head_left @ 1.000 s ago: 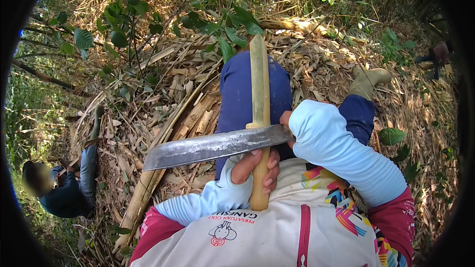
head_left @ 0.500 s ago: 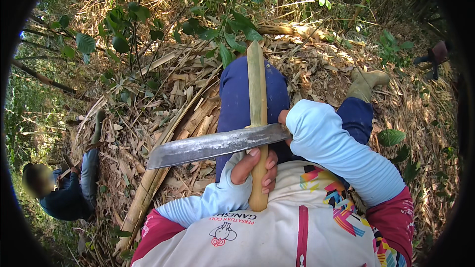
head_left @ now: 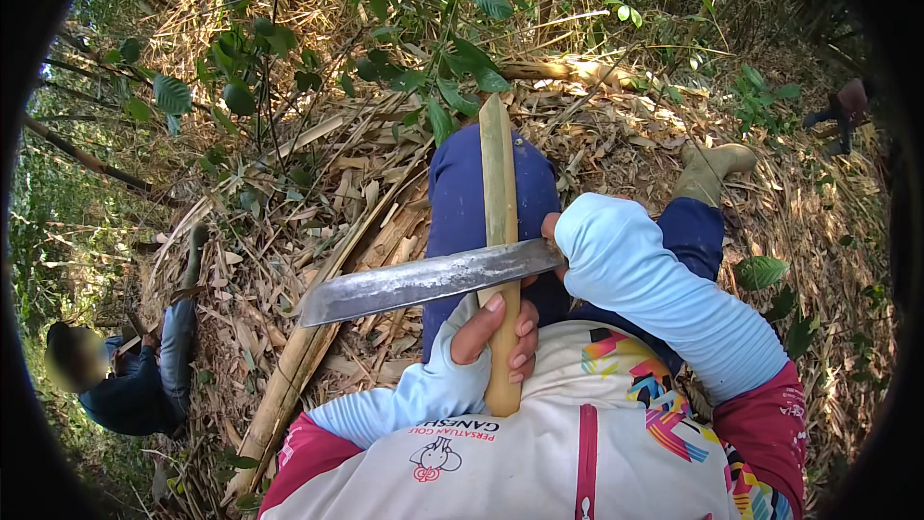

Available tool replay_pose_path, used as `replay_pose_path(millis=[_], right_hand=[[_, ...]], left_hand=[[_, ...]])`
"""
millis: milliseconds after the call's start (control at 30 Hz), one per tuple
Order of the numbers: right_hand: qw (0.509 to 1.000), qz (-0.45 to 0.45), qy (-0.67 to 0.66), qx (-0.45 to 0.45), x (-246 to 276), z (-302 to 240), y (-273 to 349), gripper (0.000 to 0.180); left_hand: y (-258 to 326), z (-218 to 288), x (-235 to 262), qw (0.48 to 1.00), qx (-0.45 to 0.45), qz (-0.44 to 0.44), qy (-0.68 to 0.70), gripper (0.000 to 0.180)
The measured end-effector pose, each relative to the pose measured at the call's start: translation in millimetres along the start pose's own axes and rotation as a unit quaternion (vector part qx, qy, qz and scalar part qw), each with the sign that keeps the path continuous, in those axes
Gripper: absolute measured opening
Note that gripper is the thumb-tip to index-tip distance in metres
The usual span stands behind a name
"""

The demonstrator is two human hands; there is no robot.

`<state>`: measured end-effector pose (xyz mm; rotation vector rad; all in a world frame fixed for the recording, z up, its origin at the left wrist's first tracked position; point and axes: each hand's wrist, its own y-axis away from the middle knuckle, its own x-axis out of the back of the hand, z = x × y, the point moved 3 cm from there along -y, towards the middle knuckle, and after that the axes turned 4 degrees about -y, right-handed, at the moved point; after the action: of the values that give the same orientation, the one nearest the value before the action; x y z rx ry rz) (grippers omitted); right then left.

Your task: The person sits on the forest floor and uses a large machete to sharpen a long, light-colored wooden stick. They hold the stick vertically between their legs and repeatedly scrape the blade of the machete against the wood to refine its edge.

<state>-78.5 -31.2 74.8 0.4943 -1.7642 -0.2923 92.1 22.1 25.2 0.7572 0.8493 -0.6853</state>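
Status: knife (head_left: 414,284) is shifting a bit. Vs 1 s ago, blade tip is sitting slightly further R in view, nearer the stick (head_left: 500,193); blade's still crossing stick at about the same angle. Some of the shift is prob. cam: boot (head_left: 714,169) & background are drifting down in frame too. Small nub that was showing on stick just above blade isn't showing now; can't tell if it's cut off or just hidden behind blade.

L hand (head_left: 470,339) is wrapping stick just below blade: thumb on L side, fingers curling round R side, no visible change in grip. R hand (head_left: 551,228) is gripping knife at blade's heel, digits showing above & below it; handle + most fingers are hiding behind blue sleeve (head_left: 626,260), so exact finger placement = can't tell.

Stick pos: running lengthwise over dark blue trouser leg (head_left: 452,193), pointed end away, butt end by shirt (head_left: 520,472), apparently touching it.

Meaning, my read: blade is working the stick in short, controlled moves, approx mid-length; L hand is doing the steadying. Grip's looking stable, but L thumb is sitting close under blade, so slip risk there.
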Motion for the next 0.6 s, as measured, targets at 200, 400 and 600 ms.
replay_pose_path(millis=[200,400,600], right_hand=[[0.999,0.047,-0.005,0.002,3.1,1.3,3.1,0.032],[0.999,0.033,-0.012,0.016,2.2,0.4,6.2,0.03],[0.999,0.03,-0.003,0.022,-3.7,0.7,12.7,0.026]], left_hand=[[0.4,1.3,-3.8,1.0,-0.001,0.006,-0.009,0.046],[2.1,0.6,-7.3,1.0,-0.002,0.006,0.003,0.047],[1.8,-2.2,-3.9,1.0,0.004,-0.006,0.01,0.046]])
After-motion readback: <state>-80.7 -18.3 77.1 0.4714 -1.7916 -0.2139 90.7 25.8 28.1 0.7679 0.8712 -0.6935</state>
